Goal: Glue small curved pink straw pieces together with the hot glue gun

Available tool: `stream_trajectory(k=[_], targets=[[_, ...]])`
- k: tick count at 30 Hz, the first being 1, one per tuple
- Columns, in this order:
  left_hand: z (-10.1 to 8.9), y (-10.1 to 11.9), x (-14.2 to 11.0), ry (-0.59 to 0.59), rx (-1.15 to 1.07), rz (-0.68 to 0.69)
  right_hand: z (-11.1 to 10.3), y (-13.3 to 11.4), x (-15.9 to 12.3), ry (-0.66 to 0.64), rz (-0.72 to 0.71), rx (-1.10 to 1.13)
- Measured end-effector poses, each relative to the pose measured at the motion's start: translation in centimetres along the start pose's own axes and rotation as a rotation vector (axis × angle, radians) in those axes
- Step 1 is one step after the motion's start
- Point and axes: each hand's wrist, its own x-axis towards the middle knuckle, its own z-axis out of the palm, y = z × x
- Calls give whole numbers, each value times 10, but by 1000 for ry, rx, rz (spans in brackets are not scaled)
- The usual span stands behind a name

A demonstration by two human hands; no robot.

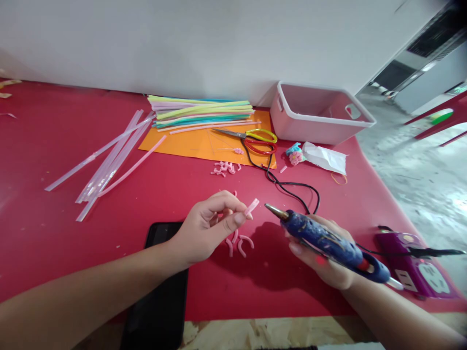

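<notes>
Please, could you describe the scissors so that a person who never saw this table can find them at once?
On the red table, find the orange sheet left of the pink bin. The scissors lie on its right part, in front of the coloured fuzzy sticks. Unlike those sticks, they have dark blades and two handle loops, one yellow, one red.

The left hand [209, 226] and right hand [337, 272] are bare (both forearms [98, 294] too), with slender fingers [224, 200].
</notes>
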Motion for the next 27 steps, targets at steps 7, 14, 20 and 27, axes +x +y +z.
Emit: stream_trajectory(k=[7,14,20,27], targets=[[-1,-2,-2,-17,-39,10,1,-1,7,-58,-68,83],[1,-1,-1,-3,-40,13,1,2,4,-45,-12,111],[1,-1,-1,-4,-36,25,2,3,5,-56,-2,121],[1,-4,-1,13,-72,55,0,3,4,-72,-11,129]])
